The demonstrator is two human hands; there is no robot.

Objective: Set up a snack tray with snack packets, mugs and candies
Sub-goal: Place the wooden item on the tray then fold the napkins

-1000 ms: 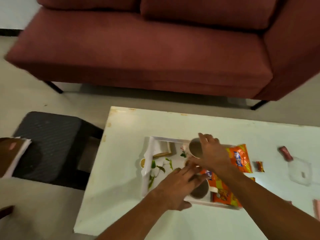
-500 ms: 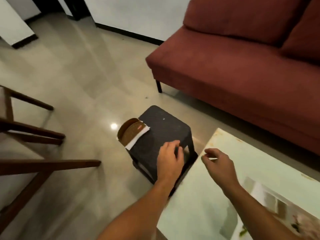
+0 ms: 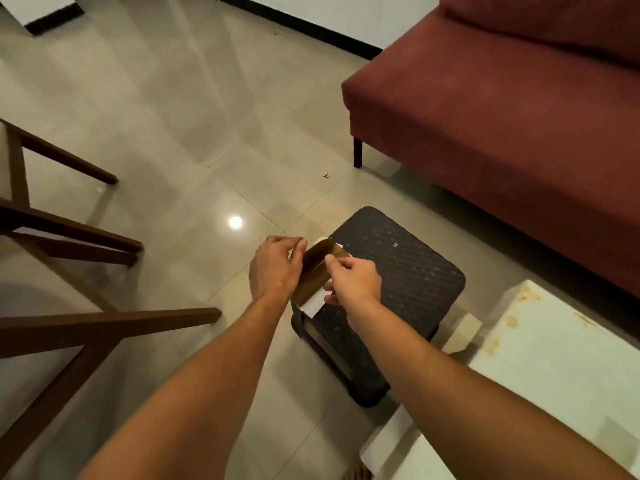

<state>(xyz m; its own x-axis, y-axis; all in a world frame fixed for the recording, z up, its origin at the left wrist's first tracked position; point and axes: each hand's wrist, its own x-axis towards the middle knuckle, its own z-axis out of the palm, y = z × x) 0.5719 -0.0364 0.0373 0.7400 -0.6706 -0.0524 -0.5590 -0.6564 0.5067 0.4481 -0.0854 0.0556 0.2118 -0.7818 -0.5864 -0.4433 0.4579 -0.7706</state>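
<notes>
Both hands are closing on a small cardboard box (image 3: pixel 317 275) at the near-left corner of the dark woven stool (image 3: pixel 398 271): the left hand (image 3: pixel 275 268) is cupping the box's outer side, on the side away from the stool's middle, with its fingertips pinching the upper rim, and the right hand (image 3: pixel 353 280) is pinching the opposite edge from the stool side, thumb low against the white flap and forefinger up at the brown rim. So the box is lying directly between the two grips, neither hand having to travel; its long axis is running from the stool's near-left corner towards the stool's far-left edge, roughly along that side. The box is showing a brown inner face, open at the top, with a white outer panel at its nearer end; what it is holding is hidden from this angle. It is sitting partly over the stool's corner rather than squarely on the seat. The white table (image 3: pixel 554 358) is standing just to the right of the stool, and the tray itself is out of frame, so I judge that the box will have to be carried rightward over the stool to reach it.
</notes>
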